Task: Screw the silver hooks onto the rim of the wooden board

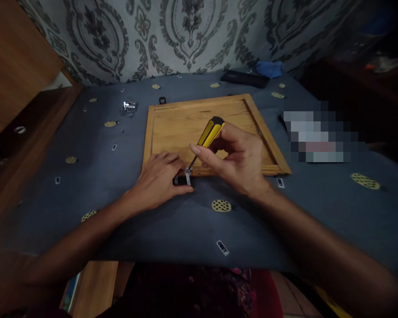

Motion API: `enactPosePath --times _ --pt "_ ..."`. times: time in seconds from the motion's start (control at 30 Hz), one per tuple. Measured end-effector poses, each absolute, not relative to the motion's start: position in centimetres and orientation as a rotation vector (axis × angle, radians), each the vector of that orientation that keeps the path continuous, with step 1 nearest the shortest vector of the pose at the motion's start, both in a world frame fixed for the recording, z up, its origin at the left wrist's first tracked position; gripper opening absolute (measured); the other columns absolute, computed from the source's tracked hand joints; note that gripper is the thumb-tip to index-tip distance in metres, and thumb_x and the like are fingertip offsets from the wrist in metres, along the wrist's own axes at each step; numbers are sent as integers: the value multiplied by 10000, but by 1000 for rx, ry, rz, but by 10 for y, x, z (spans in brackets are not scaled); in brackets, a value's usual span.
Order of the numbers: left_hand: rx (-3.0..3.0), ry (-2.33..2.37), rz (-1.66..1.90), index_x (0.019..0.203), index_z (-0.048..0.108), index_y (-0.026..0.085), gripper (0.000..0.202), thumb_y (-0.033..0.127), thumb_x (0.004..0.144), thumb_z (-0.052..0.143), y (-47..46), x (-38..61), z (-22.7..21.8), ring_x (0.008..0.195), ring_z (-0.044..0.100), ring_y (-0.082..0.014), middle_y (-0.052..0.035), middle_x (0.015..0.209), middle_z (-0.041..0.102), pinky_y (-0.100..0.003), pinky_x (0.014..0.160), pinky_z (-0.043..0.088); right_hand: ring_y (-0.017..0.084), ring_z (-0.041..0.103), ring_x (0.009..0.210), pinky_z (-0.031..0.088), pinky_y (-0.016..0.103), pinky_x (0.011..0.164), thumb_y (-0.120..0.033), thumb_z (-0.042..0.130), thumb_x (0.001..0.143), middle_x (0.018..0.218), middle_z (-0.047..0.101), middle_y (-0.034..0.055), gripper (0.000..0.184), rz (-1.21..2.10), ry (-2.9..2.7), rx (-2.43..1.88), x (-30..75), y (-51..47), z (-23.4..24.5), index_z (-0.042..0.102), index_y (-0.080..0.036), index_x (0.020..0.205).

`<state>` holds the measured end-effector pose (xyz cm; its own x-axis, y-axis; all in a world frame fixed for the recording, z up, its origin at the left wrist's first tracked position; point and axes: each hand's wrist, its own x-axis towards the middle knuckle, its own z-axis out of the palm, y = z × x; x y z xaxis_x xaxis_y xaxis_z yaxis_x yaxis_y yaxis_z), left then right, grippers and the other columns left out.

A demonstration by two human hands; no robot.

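Note:
A wooden framed panel (172, 128) lies flat on a grey-blue cloth (185, 229). My right hand (239, 159) grips a screwdriver (210, 132) with a yellow and black handle, its tip angled down to a small metal hinge (187, 176) at the panel's near edge. My left hand (161, 179) rests on the cloth beside the panel's near left corner, fingers curled round the hinge and pinching it in place. Part of the hinge is hidden under those fingers.
Shiny metal hardware (129, 106) and small screws lie on the cloth at the back left. A black flat object (244, 78) and a blue cloth (268, 68) sit at the back. Wooden furniture (16, 66) stands at the left. A patterned wall is behind.

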<state>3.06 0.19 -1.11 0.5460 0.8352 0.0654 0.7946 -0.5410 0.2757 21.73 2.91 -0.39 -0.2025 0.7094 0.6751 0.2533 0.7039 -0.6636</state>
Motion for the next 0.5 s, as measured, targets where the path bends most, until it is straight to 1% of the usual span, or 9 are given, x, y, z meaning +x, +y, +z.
enactPosePath --times 0.1,0.27,0.4,0.5 --pt "2565 1373 266 1079 670 164 415 474 824 771 2 31 -11 1071 577 -300 -95 1153 655 -448 933 456 89 476 503 376 250 446 -335 771 838 588 498 -58 344 450 -1801 -751 217 30 -6 482 -231 684" --pt "2556 1379 264 1098 672 177 413 469 823 772 2 31 -11 1062 577 -300 -90 1153 653 -448 924 455 83 467 503 368 249 457 -315 775 833 592 491 -59 343 483 -1795 -738 216 29 -7 482 -225 679" --pt "2559 1377 293 1079 675 176 406 473 821 773 2 31 -12 1078 578 -302 -89 1148 653 -445 928 453 88 478 518 393 258 499 -337 767 836 588 503 -60 327 543 -1802 -751 216 29 -8 504 -219 682" --pt "2563 1380 286 1047 678 174 401 483 812 779 2 31 -13 1087 580 -306 -91 1148 657 -453 934 455 84 481 517 391 253 497 -360 775 828 588 512 -62 318 621 -1803 -765 216 29 -7 530 -212 688"
